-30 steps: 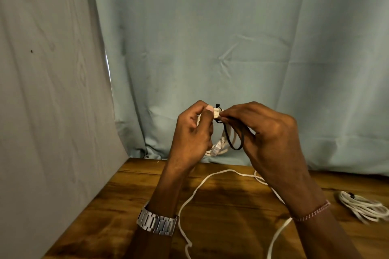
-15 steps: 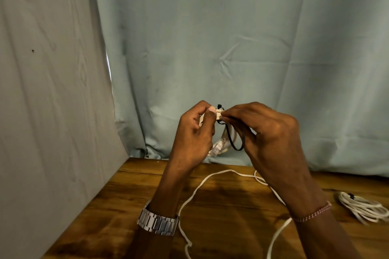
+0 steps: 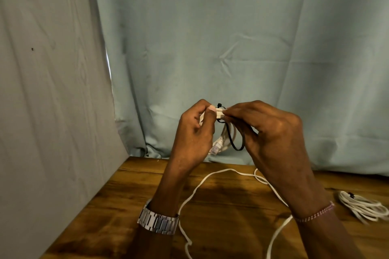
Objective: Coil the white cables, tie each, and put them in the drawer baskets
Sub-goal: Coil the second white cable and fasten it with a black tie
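Pale blue cloth (image 3: 210,38) hangs as a backdrop behind a brown wooden table (image 3: 221,206), and both hands are raised above the table in front of it. The left hand (image 3: 192,132) has its fingers curled round a small white coiled cable (image 3: 226,139), thumb pressed on top of the bundle. The right hand (image 3: 271,130) faces it from the other side, its fingertips pinching a black tie (image 3: 236,141) right where it meets the coil; the rest of the tie hangs below as a slack loop. A clear plug end (image 3: 216,148) dangles under the left hand.

What matters for the next move: the tie crosses the coil at the very point between the 2 thumbs, so the coil lies just left of the right fingertips, touching them, with its strands hanging downward. By my reading the tie is being cinched, and the right hand would do the pulling while the left steadies.

On the table a loose white cable (image 3: 210,176) trails uncoiled beneath the wrists, and 1 tied bundle (image 3: 364,209) lies well apart at the right edge. No drawer or basket is in view, so what they contain cannot be told
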`<state>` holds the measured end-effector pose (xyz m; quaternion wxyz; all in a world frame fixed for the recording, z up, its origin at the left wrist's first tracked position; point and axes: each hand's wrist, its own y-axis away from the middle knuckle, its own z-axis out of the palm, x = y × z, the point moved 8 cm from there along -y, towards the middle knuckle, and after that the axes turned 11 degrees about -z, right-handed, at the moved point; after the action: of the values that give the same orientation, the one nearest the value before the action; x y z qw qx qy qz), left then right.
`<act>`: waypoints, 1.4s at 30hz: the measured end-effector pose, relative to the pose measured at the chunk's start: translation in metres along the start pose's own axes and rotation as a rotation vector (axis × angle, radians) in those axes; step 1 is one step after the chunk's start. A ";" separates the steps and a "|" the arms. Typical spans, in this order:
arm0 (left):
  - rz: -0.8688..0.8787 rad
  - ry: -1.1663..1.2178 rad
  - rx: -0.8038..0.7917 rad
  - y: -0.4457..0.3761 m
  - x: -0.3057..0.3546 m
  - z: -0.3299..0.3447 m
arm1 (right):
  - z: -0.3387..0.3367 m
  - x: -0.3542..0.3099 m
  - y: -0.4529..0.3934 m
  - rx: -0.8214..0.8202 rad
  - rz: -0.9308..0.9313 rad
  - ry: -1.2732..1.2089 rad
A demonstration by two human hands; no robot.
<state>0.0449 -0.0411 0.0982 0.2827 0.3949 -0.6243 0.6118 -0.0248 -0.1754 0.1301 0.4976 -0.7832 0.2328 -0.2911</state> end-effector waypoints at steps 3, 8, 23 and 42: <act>-0.030 0.040 -0.014 0.000 -0.001 0.000 | -0.001 -0.002 0.000 0.006 -0.012 0.003; -0.132 0.211 -0.072 0.001 -0.004 0.002 | -0.005 -0.003 0.000 0.032 -0.018 -0.008; -0.182 0.242 -0.102 0.002 -0.005 0.004 | 0.000 -0.006 -0.002 -0.023 -0.043 -0.009; -0.072 0.066 -0.115 0.003 0.003 0.006 | 0.000 -0.001 -0.001 -0.049 -0.024 0.006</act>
<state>0.0417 -0.0479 0.0981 0.3472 0.3797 -0.6341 0.5772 -0.0257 -0.1739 0.1310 0.4741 -0.7970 0.2320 -0.2937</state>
